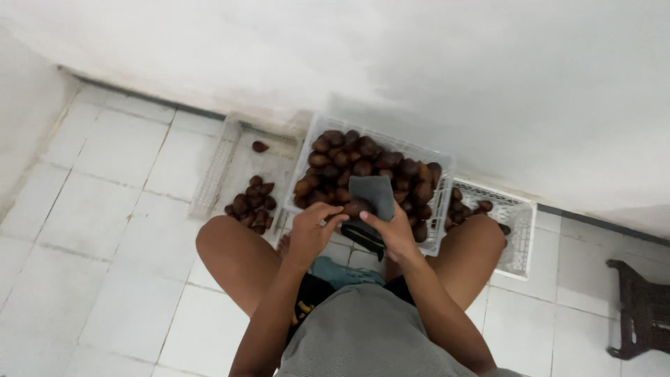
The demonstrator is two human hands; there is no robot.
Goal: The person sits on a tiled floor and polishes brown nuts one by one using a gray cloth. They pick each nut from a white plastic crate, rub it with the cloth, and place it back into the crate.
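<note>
Head view: both hands meet just before the full white plastic crate [441, 183] of brown scaly fruit; left hand [312, 230] pinches one fruit [354, 207], right hand [393, 230] grips a dark grey cloth [373, 192].

Three white crates [307, 150] — one heaped with brown fruit [363, 164] — one grey cloth [373, 194], one dark stool [638, 307].

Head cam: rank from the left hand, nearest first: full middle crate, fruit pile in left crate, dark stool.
1. Full middle crate, just ahead of the left hand.
2. Fruit pile in the left crate, further to its left.
3. Dark stool, far right, beyond the right hand.
</note>
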